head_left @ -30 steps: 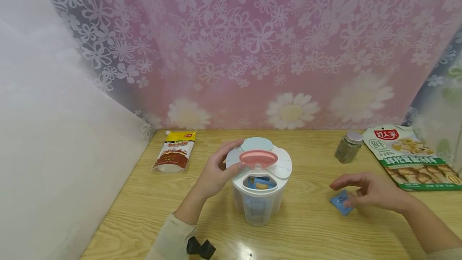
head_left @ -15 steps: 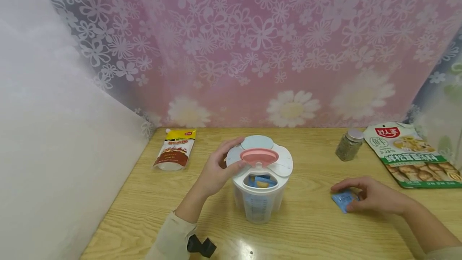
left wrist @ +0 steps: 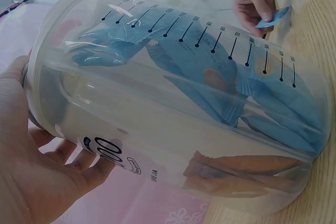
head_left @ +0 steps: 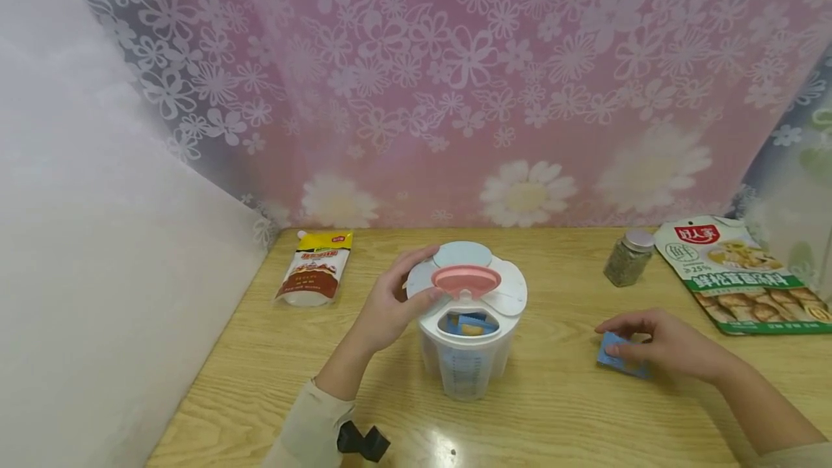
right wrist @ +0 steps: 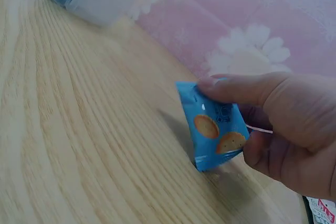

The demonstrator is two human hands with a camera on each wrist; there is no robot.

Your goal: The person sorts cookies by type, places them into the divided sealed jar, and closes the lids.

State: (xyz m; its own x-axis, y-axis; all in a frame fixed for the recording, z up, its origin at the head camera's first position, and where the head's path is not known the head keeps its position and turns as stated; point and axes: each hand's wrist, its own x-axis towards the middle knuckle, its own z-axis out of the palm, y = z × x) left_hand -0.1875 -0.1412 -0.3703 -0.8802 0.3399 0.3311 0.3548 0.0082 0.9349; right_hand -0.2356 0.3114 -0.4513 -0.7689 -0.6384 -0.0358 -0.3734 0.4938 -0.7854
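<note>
In the head view a clear plastic storage container (head_left: 464, 374) stands upright on the wooden table. Its white lid (head_left: 510, 298) has a pink flap (head_left: 466, 282) raised over a front opening. Blue packets (left wrist: 194, 61) and a brown one (left wrist: 236, 174) show through its wall in the left wrist view. My left hand (head_left: 386, 309) grips the container at the lid's left side, thumb near the flap. Right of the container, my right hand (head_left: 679, 349) pinches a small blue biscuit packet (right wrist: 215, 127) between thumb and fingers. The packet is tilted, with its lower edge close to the tabletop.
A yellow, white and brown pouch (head_left: 315, 269) lies at the back left. At the back right are a small glass jar (head_left: 628, 258) with a metal lid and a large green and white food bag (head_left: 741, 276). A flowered curtain (head_left: 455, 92) hangs behind the table.
My right hand has taken hold of the blue biscuit packet, which has turned and tipped up from lying on the table. The left hand and the container keep their place.
</note>
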